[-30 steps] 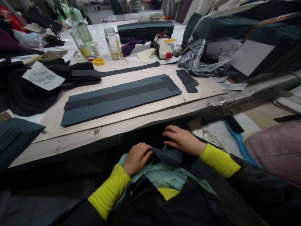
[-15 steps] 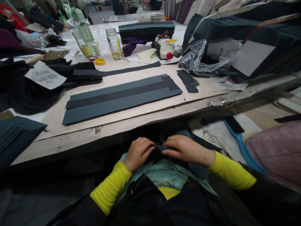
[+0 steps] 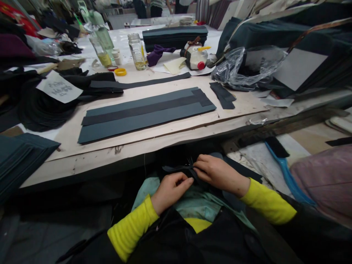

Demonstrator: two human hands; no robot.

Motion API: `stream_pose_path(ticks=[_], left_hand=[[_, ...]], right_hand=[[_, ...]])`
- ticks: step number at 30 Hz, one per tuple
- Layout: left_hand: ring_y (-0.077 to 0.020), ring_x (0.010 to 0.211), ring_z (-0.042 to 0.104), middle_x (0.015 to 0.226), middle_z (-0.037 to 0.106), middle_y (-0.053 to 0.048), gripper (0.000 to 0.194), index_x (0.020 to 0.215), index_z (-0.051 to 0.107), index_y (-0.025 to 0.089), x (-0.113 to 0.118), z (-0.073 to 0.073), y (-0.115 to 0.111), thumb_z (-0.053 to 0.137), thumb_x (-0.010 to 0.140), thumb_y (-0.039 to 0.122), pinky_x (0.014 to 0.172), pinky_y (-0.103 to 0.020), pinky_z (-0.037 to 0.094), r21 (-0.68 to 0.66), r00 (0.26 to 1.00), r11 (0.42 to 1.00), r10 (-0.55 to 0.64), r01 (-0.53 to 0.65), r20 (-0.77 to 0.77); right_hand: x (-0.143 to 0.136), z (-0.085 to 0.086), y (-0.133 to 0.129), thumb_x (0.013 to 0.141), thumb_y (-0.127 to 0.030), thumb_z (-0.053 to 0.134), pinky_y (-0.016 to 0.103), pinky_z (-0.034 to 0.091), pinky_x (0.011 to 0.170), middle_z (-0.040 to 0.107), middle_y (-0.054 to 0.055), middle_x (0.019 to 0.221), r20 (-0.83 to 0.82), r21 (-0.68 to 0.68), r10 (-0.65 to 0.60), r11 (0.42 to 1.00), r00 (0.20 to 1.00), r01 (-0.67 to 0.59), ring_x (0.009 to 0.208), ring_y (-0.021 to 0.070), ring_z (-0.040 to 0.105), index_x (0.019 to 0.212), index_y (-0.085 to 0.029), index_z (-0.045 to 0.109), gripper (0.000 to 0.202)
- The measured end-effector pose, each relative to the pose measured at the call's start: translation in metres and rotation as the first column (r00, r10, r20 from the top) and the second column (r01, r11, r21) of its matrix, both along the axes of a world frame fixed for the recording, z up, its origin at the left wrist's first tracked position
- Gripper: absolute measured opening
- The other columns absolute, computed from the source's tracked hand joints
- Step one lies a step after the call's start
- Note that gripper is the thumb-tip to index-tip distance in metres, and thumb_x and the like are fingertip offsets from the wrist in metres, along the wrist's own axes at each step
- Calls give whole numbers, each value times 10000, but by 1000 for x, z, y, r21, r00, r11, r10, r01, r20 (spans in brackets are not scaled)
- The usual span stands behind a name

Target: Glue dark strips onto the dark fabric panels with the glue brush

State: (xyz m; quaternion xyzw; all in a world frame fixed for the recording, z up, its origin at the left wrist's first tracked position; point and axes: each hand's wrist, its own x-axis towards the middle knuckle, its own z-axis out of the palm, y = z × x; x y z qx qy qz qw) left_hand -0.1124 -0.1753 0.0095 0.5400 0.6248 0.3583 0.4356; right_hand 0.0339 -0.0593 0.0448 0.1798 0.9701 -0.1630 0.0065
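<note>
A narrow dark strip (image 3: 174, 168), fabric or thin leather, is held low over my lap, just below the table's front edge. My right hand (image 3: 221, 174) pinches it between thumb and curled fingers near its right part. The strip's left end sticks out free. Closer to my body, my left hand (image 3: 173, 190) is closed, thumb and forefinger drawn together beside the dark material; what lies between them is hidden. Thin pale threads or pins (image 3: 189, 161) show beside my right fingertips. A greenish cloth (image 3: 198, 205) covers my lap.
On the table (image 3: 132, 148) lies a blue-grey panel (image 3: 148, 124) bearing a black strip. Two short black pieces (image 3: 222, 95), a glass jar (image 3: 136, 53) and a glue bottle (image 3: 196, 58) stand or lie beyond. A blue-handled brush (image 3: 286, 172) is at right.
My left hand has come off the strip's left end and moved toward my body and right. My right hand keeps its grip, fingers more curled. The view has shifted slightly.
</note>
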Motion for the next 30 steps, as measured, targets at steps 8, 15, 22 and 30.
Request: stream_pose_path(ticks=[8, 15, 22, 30], left_hand=[[-71, 510, 408, 611, 503, 7, 401, 668, 511, 127, 9, -18, 18, 486, 737, 521, 455, -187, 318, -234, 950, 971, 120, -52, 289], [-66, 501, 404, 620, 464, 18, 418, 684, 507, 127, 8, -22, 17, 549, 675, 543, 442, -189, 344, -280, 915, 958, 169, -65, 365], [-67, 497, 385, 551, 438, 40, 406, 628, 470, 142, 12, -22, 20, 599, 636, 527, 463, -195, 296, -257, 937, 960, 189, -113, 293], [-66, 493, 396, 555, 437, 37, 407, 633, 463, 139, 6, -25, 22, 580, 661, 528, 465, -193, 296, -231, 915, 973, 92, 1, 393]], right_hand=[[8, -1, 4, 886, -235, 383, 263, 396, 713, 546, 70, 825, 31, -275, 20, 961, 999, -11, 778, 151, 516, 922, -136, 626, 264], [9, 1, 8, 837, -164, 401, 256, 403, 784, 584, 69, 906, 119, -376, 72, 926, 990, -22, 861, 159, 539, 989, -143, 616, 264], [3, 1, -9, 799, -146, 420, 275, 402, 708, 565, 70, 823, 183, -128, -38, 990, 982, 62, 801, 181, 538, 840, -126, 589, 175], [12, -4, -8, 833, -175, 417, 262, 387, 715, 547, 36, 824, 18, -176, -92, 980, 996, 94, 796, 150, 518, 872, -155, 548, 138]])
